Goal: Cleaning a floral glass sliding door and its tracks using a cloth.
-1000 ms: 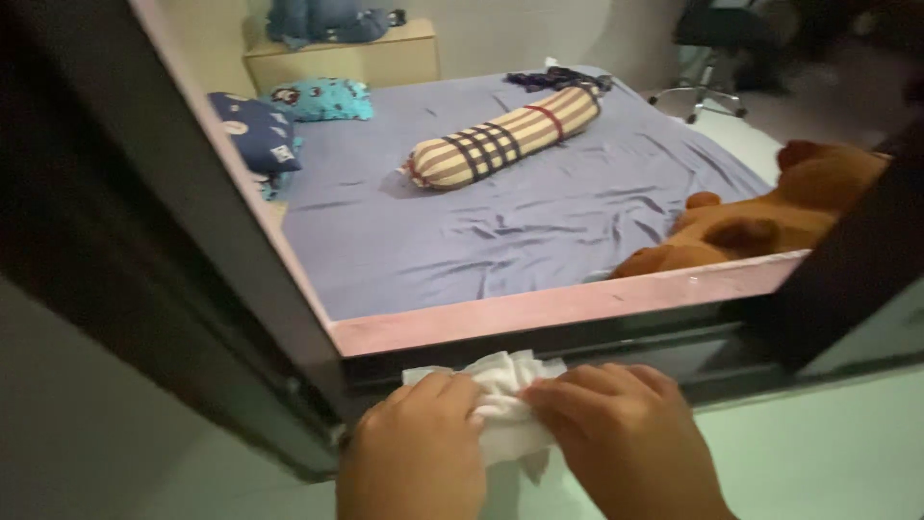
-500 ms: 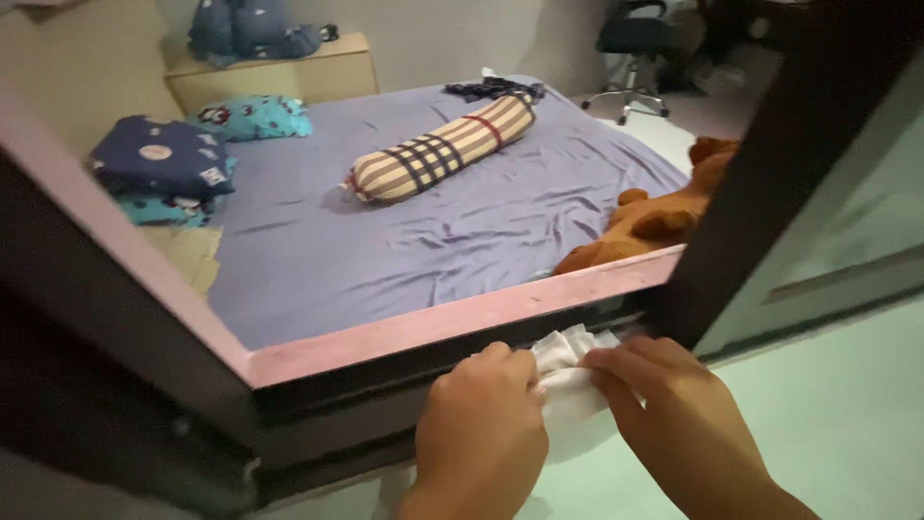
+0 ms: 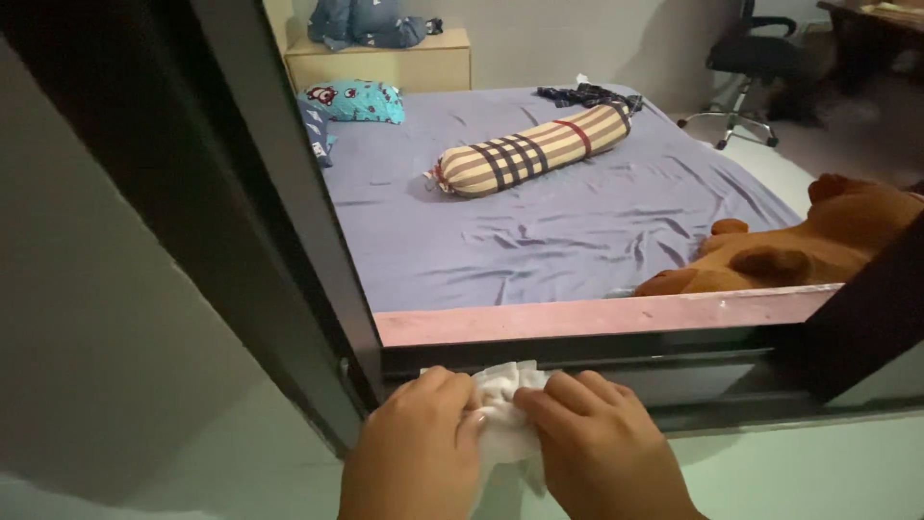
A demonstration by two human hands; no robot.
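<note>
- Both hands are bunched on a white cloth (image 3: 500, 409) right at the bottom track of a dark window frame (image 3: 616, 371), near its left corner where the upright meets the sill
- Left hand (image 3: 419, 448) has its grip closed on the left part of the cloth, fingers curled over the top; right hand (image 3: 597, 448) pinches the other side, fingertips pressing it into the groove
- Looks like the wiping step is in hand: the cloth is pushed against the track channel, just below the pinkish ledge (image 3: 597, 316)
- Next move would probably call for keeping pressure down into the groove and sliding along it toward the right, since the track runs on that way; the corner itself is tight, so fingertips would need to poke the cloth in
- The cloth is scrunched, no clean long axis really; if anything the wad runs top to bottom, upper edge at the track, a loose tail hanging down between the wrists. The track's long axis goes left-right across the view
- Behind the opening: a bed with a purple sheet (image 3: 539, 231), a striped bolster (image 3: 534, 149) lying diagonally, and a brown plush toy (image 3: 799, 246) at the right edge
</note>
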